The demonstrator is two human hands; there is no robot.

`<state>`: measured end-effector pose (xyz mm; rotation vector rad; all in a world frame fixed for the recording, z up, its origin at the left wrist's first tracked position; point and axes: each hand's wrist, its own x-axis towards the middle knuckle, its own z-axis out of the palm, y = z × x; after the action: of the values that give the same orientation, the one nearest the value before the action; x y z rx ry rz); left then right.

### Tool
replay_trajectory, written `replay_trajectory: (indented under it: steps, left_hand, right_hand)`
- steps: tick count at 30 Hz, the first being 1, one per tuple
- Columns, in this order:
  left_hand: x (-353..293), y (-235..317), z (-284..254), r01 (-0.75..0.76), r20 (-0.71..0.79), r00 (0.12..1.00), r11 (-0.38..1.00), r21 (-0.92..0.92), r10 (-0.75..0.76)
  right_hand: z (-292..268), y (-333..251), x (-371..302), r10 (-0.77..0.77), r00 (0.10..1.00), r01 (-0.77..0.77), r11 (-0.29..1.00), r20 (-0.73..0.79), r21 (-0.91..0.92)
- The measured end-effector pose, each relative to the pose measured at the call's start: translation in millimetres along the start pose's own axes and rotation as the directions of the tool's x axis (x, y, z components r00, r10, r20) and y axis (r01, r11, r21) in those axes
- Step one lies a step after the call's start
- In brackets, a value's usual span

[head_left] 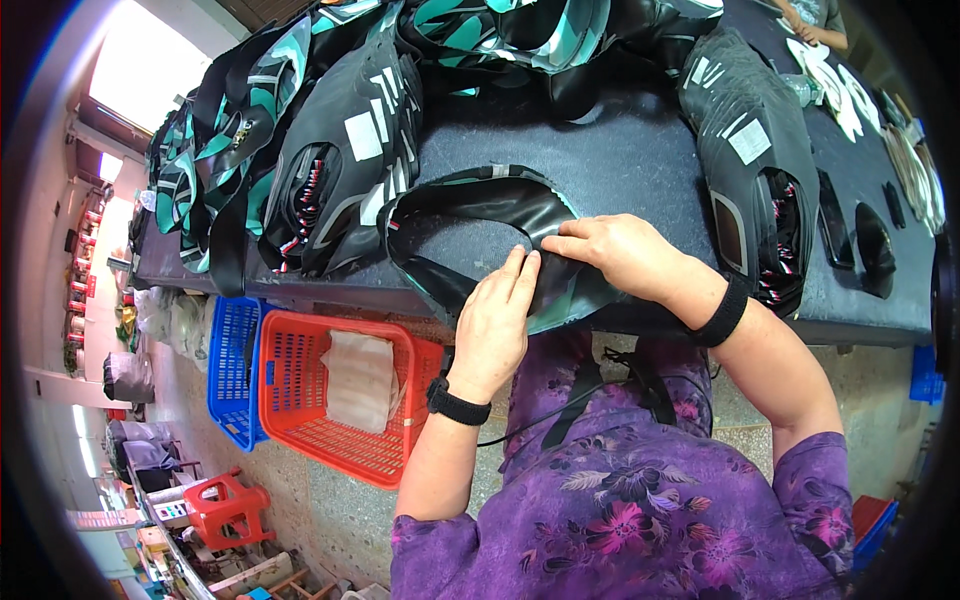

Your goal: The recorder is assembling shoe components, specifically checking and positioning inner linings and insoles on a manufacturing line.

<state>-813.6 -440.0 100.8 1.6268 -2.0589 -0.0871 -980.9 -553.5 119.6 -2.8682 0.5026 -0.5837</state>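
A black shoe upper [425, 268] with a teal lining forms an open loop at the table's near edge. My left hand [497, 325] grips its near side, fingers stretched over the glossy black material and the thumb hidden. My right hand [612, 255] is closed on the right side of the same upper, its bent fingers at the inner edge. The fingertips of both hands almost meet there. Stacks of nested black uppers with white labels stand to the left [345, 150] and to the right [750, 150].
Loose black and teal uppers [510, 30] are heaped at the back and left of the dark table [480, 135]. A phone [835, 220] and a black oval piece [874, 250] lie at right. Red [285, 400] and blue [228, 380] baskets stand below left. Another person's hand [808, 32] shows far right.
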Motion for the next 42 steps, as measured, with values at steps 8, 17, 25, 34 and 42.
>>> replay_trajectory:
  steps: [8, 17, 25, 34, 42]
  left_hand:
    - [0.9, 3.8, -1.7, -0.122, 0.045, 0.992, 0.979, 0.166, 0.116]
    - [1.7, 5.4, -1.4, -0.177, 0.073, 0.984, 0.961, 0.214, 0.165]
    - [3.7, 11.1, -8.6, -0.217, 0.169, 0.970, 0.937, 0.274, 0.175]
    - [5.7, 16.5, -12.3, -0.250, 0.262, 0.951, 0.906, 0.343, 0.164]
    - [-3.6, 3.7, -28.8, -0.229, 0.276, 0.951, 0.921, 0.315, 0.141]
  right_hand:
    - [-8.0, 2.7, -13.5, -0.061, 0.997, 0.061, 0.998, 0.038, 0.014]
    - [-13.5, 1.1, -27.2, 0.004, 0.991, -0.010, 0.999, 0.133, 0.045]
    - [-49.8, -7.4, -64.9, 0.196, 0.976, -0.176, 0.968, 0.097, -0.182]
    - [-1.4, -50.9, -60.9, 0.090, 0.995, -0.092, 0.995, 0.049, 0.040]
    - [19.5, -64.0, -52.8, 0.190, 0.970, -0.155, 0.965, 0.152, -0.211]
